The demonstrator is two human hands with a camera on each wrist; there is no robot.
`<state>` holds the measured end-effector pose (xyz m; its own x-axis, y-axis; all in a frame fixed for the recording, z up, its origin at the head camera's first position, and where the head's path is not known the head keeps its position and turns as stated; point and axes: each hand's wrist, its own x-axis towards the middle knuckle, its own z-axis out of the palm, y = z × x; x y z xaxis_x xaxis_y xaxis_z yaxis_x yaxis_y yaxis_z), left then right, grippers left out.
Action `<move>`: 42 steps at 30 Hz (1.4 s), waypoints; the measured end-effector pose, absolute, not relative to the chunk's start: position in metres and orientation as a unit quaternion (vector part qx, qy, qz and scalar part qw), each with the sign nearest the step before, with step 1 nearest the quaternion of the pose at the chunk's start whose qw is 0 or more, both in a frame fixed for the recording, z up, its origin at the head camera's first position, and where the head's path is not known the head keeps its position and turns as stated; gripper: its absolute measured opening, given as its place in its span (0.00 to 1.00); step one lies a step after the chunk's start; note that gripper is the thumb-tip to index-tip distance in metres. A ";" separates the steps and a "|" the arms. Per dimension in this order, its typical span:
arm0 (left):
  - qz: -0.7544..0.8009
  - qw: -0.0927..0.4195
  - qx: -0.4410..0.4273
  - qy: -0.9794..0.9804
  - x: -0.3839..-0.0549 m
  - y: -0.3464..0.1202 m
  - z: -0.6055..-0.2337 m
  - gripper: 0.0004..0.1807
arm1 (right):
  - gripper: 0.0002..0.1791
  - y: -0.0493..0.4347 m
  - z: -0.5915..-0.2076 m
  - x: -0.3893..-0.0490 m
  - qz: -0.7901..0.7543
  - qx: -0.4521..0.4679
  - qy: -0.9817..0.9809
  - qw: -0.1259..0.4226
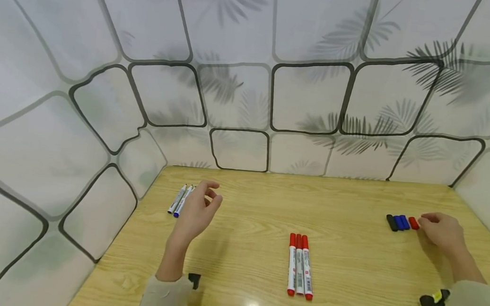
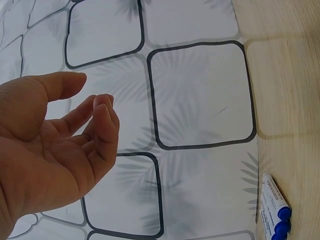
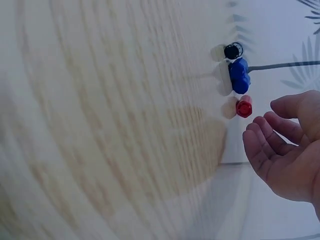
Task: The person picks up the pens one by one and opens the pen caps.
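Note:
My left hand is raised over the table's left side, fingers loosely bent, and nothing shows between thumb and fingertips in the left wrist view. Just behind it lie uncapped whiteboard markers, partly hidden by the hand, with blue ends. On the right, my right hand has its fingertips right beside a red cap. In the right wrist view a gap shows between those relaxed fingers and the red cap. Blue caps and a black cap line up left of it.
Three red-capped markers lie side by side at the middle front of the wooden table. A patterned cloth rises along the back and both sides. Black wrist devices sit at the sleeves.

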<state>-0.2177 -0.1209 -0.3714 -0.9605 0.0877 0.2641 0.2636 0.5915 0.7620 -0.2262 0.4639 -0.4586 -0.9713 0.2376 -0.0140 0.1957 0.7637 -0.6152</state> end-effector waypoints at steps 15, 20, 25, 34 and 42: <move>-0.396 0.010 -0.143 -0.907 -0.216 -0.123 -0.375 0.33 | 0.38 0.425 -0.457 -0.222 0.263 -0.018 -0.956 0.130; -0.387 -0.001 -0.157 -0.909 -0.213 -0.120 -0.376 0.35 | 0.38 0.406 -0.456 -0.220 0.271 0.010 -0.954 0.132; -0.391 -0.017 -0.163 -0.906 -0.209 -0.111 -0.377 0.35 | 0.36 0.389 -0.451 -0.215 0.292 0.038 -0.946 0.138; -0.363 -0.040 -0.203 -0.908 -0.207 -0.086 -0.387 0.34 | 0.33 0.353 -0.431 -0.205 0.342 0.077 -0.923 0.157; -0.306 -0.048 -0.217 -0.926 -0.199 -0.061 -0.399 0.33 | 0.32 0.320 -0.411 -0.192 0.383 0.098 -0.908 0.137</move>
